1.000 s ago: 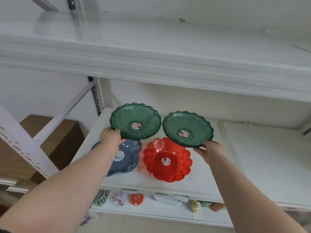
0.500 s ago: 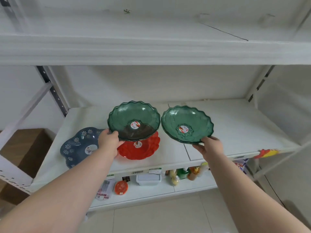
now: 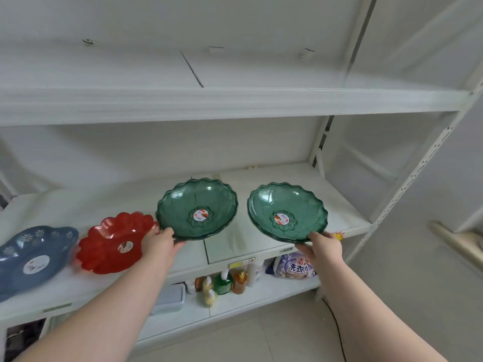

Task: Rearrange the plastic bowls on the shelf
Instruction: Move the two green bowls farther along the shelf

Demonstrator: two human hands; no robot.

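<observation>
I hold two green scalloped plastic bowls above the white middle shelf. My left hand grips the near rim of the left green bowl. My right hand grips the near rim of the right green bowl, which looks like a stack of two. Both are tilted towards me and show round stickers in their centres. A red scalloped bowl rests on the shelf left of my left hand. A blue bowl with white flowers lies at the far left.
An upper white shelf spans overhead. Slotted metal uprights stand at the right. The lower shelf holds several bottles, a detergent bag and a grey box. A black cable runs over the tiled floor.
Both hands carried the green bowls to the right along the shelf. The red and blue bowls stayed in place and now lie to my left. The view swung rightward.
</observation>
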